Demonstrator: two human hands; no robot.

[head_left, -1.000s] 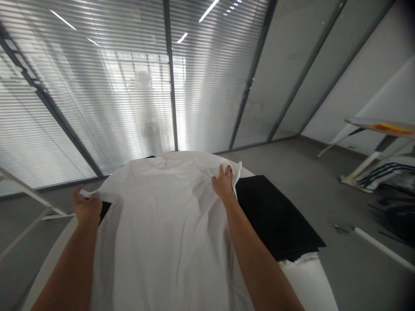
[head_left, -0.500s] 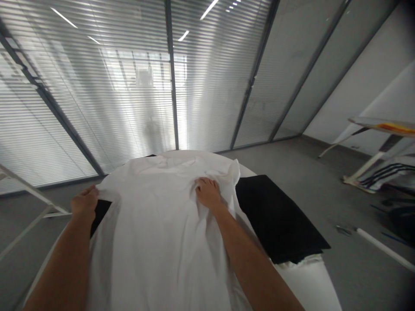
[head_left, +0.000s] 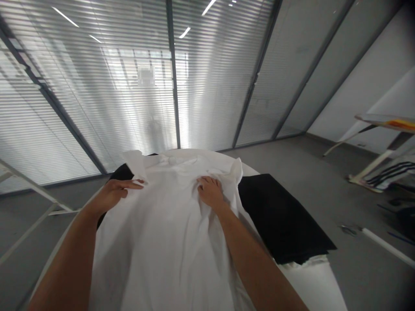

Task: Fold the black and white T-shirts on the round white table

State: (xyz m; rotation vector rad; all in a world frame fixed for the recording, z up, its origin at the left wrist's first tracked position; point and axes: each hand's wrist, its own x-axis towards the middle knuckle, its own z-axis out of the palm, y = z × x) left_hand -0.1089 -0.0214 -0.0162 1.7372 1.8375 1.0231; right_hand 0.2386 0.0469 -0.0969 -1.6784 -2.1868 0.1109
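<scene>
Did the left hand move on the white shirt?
Yes. The left hand slid inward and up the white shirt, away from the table edge, toward the right hand.

Glass-walled room in daylight.
Slatted blinds [head_left: 201, 86] behind dark window frames [head_left: 173, 73], ceiling lights [head_left: 209, 6] reflected in the glass. Grey floor [head_left: 308, 172]; plain white wall [head_left: 372, 82] at right, a white-legged table [head_left: 385, 125] before it, perhaps cables beneath.
</scene>
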